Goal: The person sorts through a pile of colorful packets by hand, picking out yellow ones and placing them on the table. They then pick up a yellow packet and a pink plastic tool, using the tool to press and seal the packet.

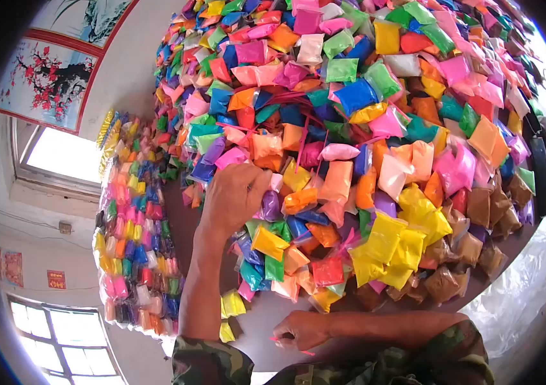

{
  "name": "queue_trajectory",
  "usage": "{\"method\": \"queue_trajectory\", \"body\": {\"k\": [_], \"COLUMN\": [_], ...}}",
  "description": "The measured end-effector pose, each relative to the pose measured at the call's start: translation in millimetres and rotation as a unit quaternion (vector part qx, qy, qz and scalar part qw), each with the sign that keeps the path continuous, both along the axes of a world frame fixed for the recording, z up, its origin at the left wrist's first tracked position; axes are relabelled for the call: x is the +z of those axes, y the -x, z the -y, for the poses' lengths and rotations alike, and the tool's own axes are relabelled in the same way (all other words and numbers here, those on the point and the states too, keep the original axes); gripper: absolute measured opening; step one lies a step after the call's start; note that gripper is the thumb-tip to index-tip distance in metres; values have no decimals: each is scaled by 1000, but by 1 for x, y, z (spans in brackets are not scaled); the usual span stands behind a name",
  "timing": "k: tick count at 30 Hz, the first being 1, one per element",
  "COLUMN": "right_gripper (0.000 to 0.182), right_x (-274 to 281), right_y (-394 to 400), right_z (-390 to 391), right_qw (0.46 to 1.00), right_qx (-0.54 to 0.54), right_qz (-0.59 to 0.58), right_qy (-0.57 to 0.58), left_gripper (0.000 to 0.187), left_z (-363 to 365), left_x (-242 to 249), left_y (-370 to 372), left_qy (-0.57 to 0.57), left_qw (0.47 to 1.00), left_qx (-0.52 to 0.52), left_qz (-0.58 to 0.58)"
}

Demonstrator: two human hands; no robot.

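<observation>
My left hand (237,192) reaches up into the left side of a big pile of small coloured plastic packets. Its fingers are curled closed, and what they grip is hidden. Right by its fingertips are a purple packet (271,206) and a pale pink packet (275,183). Near the table's front edge, my right hand (303,330) is closed around a thin pink strip (309,353), whose ends stick out below the fingers. Two yellow packets (232,304) lie on the grey table (257,321) between my forearms. More yellow packets (401,244) cluster on the pile's right front.
Brown packets (443,284) edge the pile at the right front. Clear plastic sheeting (523,289) spreads at the far right. Another tall mass of bagged packets (135,237) stands on the left, near the wall with windows (61,337) and framed pictures (48,80).
</observation>
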State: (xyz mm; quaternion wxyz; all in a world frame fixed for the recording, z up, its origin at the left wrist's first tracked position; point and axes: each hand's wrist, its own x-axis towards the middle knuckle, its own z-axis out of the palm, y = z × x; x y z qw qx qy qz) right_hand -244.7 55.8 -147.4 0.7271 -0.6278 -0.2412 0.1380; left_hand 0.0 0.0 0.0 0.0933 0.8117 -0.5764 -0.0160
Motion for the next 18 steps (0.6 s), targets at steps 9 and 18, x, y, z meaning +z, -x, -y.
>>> {"method": "queue_trajectory", "body": {"k": [9,18], "right_gripper": [26,26], "right_x": [3,2], "right_y": [4,0], "right_z": [6,3], "right_qw": [1000,1000], "right_qx": [4,1], "right_qz": [-22,-17], "right_qy": [-2,-18], "left_gripper": [35,45], "left_z": [39,73], "left_x": [-23,-30], "left_y": [-15,-66], "left_qy": [-33,16], "left_qw": [996,980], "left_qx": [11,36], "left_qz": [83,194]}}
